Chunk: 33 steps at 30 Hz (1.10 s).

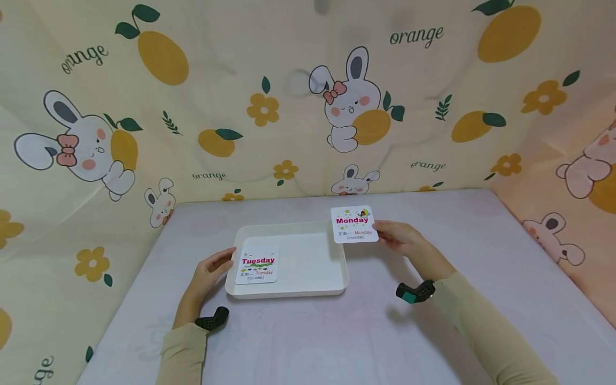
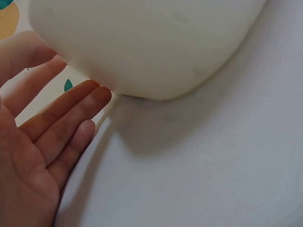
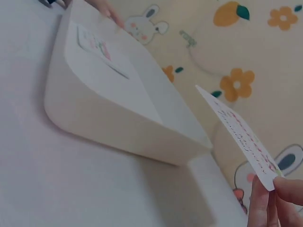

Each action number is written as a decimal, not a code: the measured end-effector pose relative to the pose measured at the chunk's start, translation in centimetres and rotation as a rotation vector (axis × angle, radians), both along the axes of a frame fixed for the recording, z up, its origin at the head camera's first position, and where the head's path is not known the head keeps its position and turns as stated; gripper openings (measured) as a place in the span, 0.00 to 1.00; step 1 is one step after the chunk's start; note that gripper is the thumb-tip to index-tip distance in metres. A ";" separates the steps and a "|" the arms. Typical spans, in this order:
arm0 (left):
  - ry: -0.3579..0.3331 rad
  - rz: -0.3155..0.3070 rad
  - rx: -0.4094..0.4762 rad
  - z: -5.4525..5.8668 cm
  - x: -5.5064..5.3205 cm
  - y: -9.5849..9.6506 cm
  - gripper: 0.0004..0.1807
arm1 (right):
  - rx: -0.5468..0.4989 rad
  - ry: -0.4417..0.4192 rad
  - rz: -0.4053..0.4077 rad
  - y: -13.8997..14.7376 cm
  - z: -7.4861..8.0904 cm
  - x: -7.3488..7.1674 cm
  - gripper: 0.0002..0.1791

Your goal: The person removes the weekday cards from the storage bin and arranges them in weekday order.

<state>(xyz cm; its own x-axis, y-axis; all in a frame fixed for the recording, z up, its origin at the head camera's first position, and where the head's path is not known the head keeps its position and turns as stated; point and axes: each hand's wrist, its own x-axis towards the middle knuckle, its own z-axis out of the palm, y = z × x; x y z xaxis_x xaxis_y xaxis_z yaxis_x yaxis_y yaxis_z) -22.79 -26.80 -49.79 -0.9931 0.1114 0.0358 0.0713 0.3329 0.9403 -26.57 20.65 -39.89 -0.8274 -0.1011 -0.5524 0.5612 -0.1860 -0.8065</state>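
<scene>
While the left hand touches the left end of a shallow white rectangular tray in the head view, the right hand pinches the "Monday" flashcard by its right edge. That card is held face up over the tray's far right corner, its bold red word set among small stars, with Chinese and English lines beneath. At the tray's left end lies the "Tuesday" flashcard, face up and flat on the bottom. The tray sits on a pale tabletop. Behind rises a cream backdrop cloth printed with rabbits, oranges, flowers and the word "orange". Both arms wear beige sleeves, and a black wrist device shows at each cuff.

From the left wrist, the left hand appears palm inward, its fingers extended and slightly apart, with fingertips touching the rounded outer wall of the tray. Shadow falls on the tabletop under that corner.

From the right wrist, the thumb and fingers of the right hand meet on one corner of the "Monday" flashcard, which slants up clear of the tray wall. Farther off, the "Tuesday" flashcard lies inside the tray, and part of the left hand shows, blurred, at the far rim.
</scene>
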 end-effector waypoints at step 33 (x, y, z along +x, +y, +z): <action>-0.010 0.010 -0.025 -0.1 -0.1 -0.1 0.27 | 0.122 -0.102 -0.168 3.1 -4.6 -3.6 0.33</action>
<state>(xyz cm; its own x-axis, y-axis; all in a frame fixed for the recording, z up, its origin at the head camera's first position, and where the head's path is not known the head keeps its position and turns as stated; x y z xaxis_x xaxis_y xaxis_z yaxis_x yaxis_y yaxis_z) -22.93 -26.93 -49.89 -0.9945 0.1024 0.0232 0.0585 0.3573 0.9322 -30.20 23.76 -44.54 -0.7662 0.1063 -0.6337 0.6104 -0.1880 -0.7695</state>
